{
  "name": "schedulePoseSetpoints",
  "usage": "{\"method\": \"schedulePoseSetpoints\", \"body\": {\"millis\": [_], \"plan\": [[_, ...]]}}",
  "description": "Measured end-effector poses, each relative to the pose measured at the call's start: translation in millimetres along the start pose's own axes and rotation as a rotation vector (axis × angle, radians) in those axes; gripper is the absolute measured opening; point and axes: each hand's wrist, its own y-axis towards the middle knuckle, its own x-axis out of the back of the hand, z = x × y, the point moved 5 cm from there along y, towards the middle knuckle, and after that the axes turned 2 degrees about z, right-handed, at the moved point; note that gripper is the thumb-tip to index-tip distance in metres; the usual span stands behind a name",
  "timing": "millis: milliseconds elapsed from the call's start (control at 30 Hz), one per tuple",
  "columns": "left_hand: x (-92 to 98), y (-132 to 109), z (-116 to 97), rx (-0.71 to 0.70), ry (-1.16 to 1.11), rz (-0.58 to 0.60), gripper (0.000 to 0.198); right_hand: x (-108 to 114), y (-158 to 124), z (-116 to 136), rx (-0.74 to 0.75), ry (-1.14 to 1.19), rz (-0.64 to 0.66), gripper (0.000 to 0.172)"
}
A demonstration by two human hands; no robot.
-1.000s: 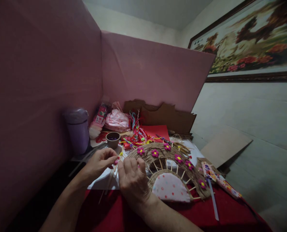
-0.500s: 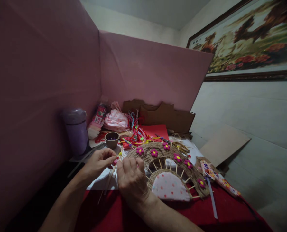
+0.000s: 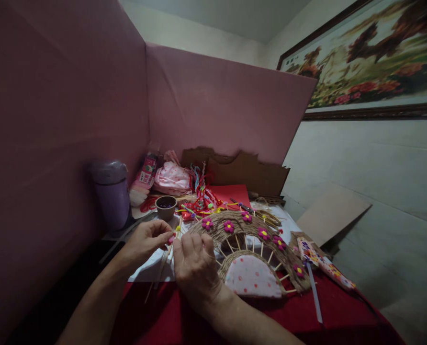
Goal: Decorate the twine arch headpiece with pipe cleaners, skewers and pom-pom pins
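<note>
A fan-shaped frame (image 3: 242, 223) wound with brown twine lies on the table, with thin sticks as spokes. Magenta flowers (image 3: 229, 226) with yellow centres dot its outer band, and a half-round dotted cloth (image 3: 251, 276) fills its base. My left hand (image 3: 151, 241) is closed in a pinch on a small pink-red piece (image 3: 171, 238) off the frame's left end. Right beside it, my right hand (image 3: 195, 263) is closed with curled fingers against that same end, hiding it. Whatever those fingers grip is hidden. Below the left fingers lie thin sticks (image 3: 159, 270).
Behind my hands stands a small cup (image 3: 166, 207) of dark contents. A purple bottle (image 3: 112, 196) is at the left. Colourful cords (image 3: 202, 194), red paper (image 3: 231, 193) and torn cardboard (image 3: 249, 170) lie at the back. A flowered strip (image 3: 324, 265) rests at the right.
Both hands stay at nearly the same place, fingers still closed. The whole view has shifted very slightly; nothing on the table has visibly moved.
</note>
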Motion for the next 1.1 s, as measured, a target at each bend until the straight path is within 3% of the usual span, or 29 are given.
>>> {"method": "schedulePoseSetpoints", "body": {"millis": [1100], "plan": [[-1.2,-1.9,-4.6,0.003,0.010,-0.016,0.026,-2.9,-1.9,0.7,0.003,-0.004,0.029,0.012]]}}
